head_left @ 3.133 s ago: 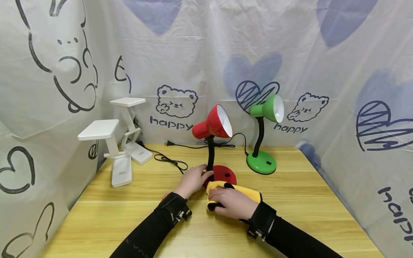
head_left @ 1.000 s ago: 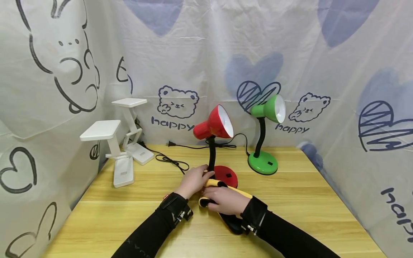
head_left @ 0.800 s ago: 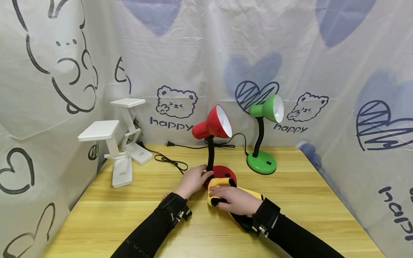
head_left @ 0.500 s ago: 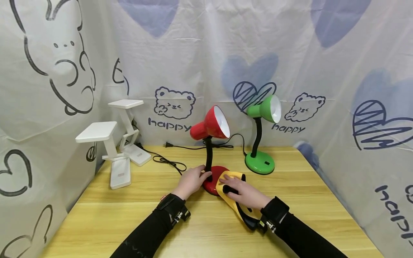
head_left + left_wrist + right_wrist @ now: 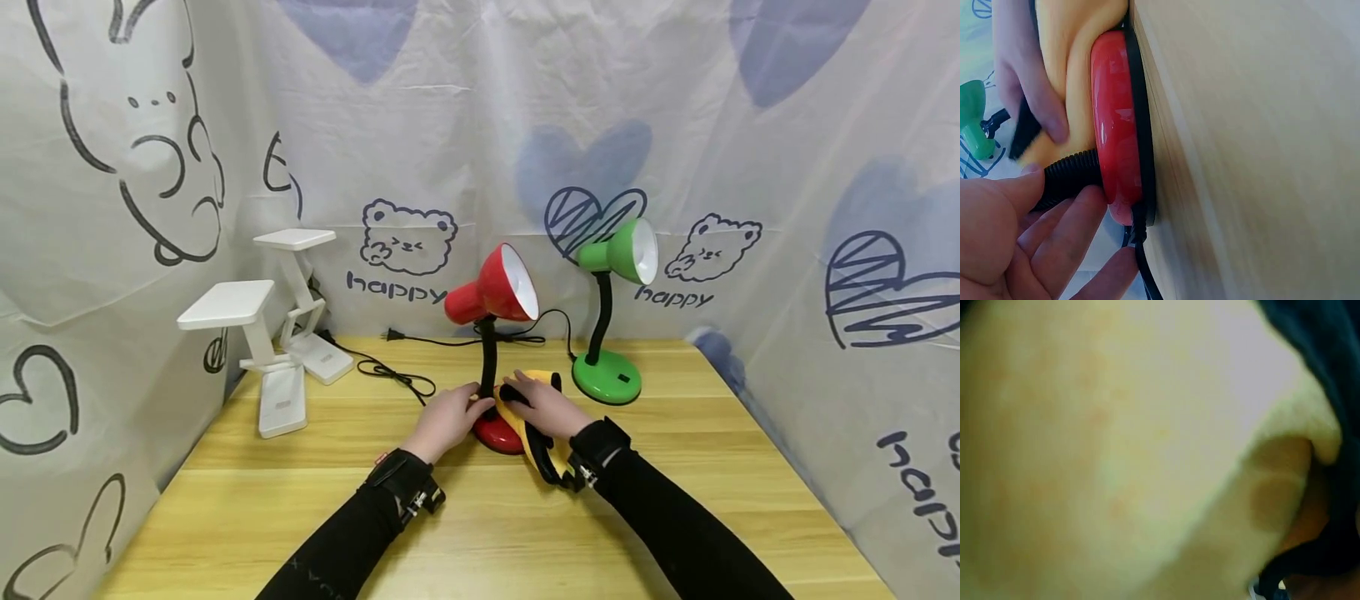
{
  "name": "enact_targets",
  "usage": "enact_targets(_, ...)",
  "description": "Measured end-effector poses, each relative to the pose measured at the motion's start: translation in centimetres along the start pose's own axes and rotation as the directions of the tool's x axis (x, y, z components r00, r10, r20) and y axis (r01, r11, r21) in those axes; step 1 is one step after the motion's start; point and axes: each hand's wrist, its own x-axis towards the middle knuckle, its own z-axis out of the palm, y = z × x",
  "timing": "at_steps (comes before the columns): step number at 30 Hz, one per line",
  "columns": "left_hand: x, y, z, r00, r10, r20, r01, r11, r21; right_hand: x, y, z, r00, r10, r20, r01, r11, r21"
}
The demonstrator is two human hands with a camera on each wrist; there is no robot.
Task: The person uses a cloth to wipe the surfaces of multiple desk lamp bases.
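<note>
A red desk lamp (image 5: 487, 293) stands upright on the wooden table. My left hand (image 5: 447, 423) grips its black ribbed gooseneck (image 5: 1071, 178) low down, just above the round red base (image 5: 1116, 119). Folded over the right part of that base lies a yellow cloth (image 5: 1079, 75) with a black underside or edge. My right hand (image 5: 546, 406) holds the cloth from above, with the thumb near a black fold, and presses it against the base beside the neck. Only blurred skin and dark fabric fill the right wrist view.
A green desk lamp (image 5: 607, 379) stands behind and to the right. Two white folding lamps (image 5: 283, 402) are at the left. A black cord (image 5: 397, 377) and plug (image 5: 393, 334) lie near the back edge. A printed curtain (image 5: 450, 125) surrounds the table.
My right hand has moved the cloth from the front of the red base round its right side and further back. The left hand keeps its hold on the gooseneck.
</note>
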Motion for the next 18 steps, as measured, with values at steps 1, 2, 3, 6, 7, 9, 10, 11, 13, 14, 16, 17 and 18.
enact_targets(1,0.0,0.0,0.0,1.000,0.002,-0.003,-0.002,1.000,-0.005,0.5,0.0,0.1,1.000,0.008,-0.013,-0.008,1.000,0.002)
enact_targets(2,0.1,-0.1,0.1,1.000,0.004,-0.007,-0.004,1.000,-0.013,0.9,0.0,0.2,1.000,0.008,-0.027,-0.008,1.000,-0.002)
enact_targets(3,0.1,-0.1,0.1,1.000,0.006,-0.012,-0.006,1.000,-0.020,1.4,-0.1,0.4,0.999,0.003,-0.045,-0.003,1.000,-0.004)
enact_targets(6,0.2,-0.2,0.2,0.999,0.018,-0.033,-0.019,0.999,-0.035,2.5,-0.3,0.9,0.995,0.004,-0.095,-0.004,1.000,-0.004)
enact_targets(7,0.2,-0.2,0.2,0.999,0.022,-0.043,-0.023,0.999,-0.032,2.8,-0.5,1.0,0.994,0.007,-0.109,-0.006,1.000,0.006)
enact_targets(9,0.3,-0.2,0.2,0.998,0.031,-0.061,-0.032,0.999,-0.022,3.4,-0.7,1.3,0.992,0.014,-0.125,-0.010,0.999,0.033)
enact_targets(10,0.3,-0.2,0.2,0.997,0.034,-0.066,-0.035,0.999,-0.020,3.6,-0.8,1.4,0.992,0.020,-0.128,-0.016,0.999,0.036)
enact_targets(11,0.3,-0.2,0.2,0.997,0.036,-0.070,-0.037,0.999,-0.015,3.7,-0.8,1.4,0.992,0.021,-0.122,-0.017,0.999,0.036)
enact_targets(13,0.4,-0.2,0.2,0.997,0.037,-0.073,-0.038,0.999,-0.011,3.7,-0.9,1.3,0.995,0.026,-0.096,-0.023,0.999,0.037)
enact_targets(14,0.4,-0.2,0.2,0.997,0.036,-0.073,-0.037,0.999,-0.011,3.6,-0.8,1.2,0.997,0.026,-0.073,-0.024,0.999,0.038)
enact_targets(16,0.4,-0.2,0.2,0.997,0.031,-0.077,-0.032,0.999,-0.007,3.1,-0.7,0.8,0.999,0.027,-0.024,-0.026,0.999,0.047)
enact_targets(17,0.4,-0.3,0.2,0.996,0.030,-0.081,-0.031,1.000,-0.001,2.8,-0.7,0.6,1.000,0.029,0.001,-0.029,0.998,0.060)
enact_targets(18,0.4,-0.3,0.2,0.996,0.029,-0.084,-0.028,1.000,0.004,2.4,-0.6,0.4,0.999,0.037,0.023,-0.038,0.997,0.073)
